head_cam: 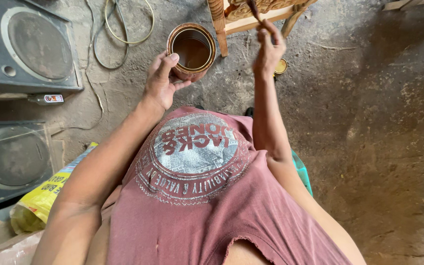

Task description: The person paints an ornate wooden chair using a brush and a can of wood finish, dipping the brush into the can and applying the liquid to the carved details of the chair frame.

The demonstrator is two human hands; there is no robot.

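Observation:
My left hand [162, 81] grips the side of an open round tin [191, 51] holding brown liquid, thumb up against its wall. My right hand [269, 49] is closed on the handle of a thin brush [254, 10], whose upper end reaches up to a carved wooden chair frame [251, 13] at the top of the view. A small round lid [280, 66] lies on the ground just right of my right hand. My red printed shirt fills the lower middle.
Two dark speaker cabinets [30, 46] stand at the left, with a small bottle [50, 98] between them. A looped cable [123, 29] lies on the dirt floor [379, 122]. A yellow sack [40, 198] sits at the lower left.

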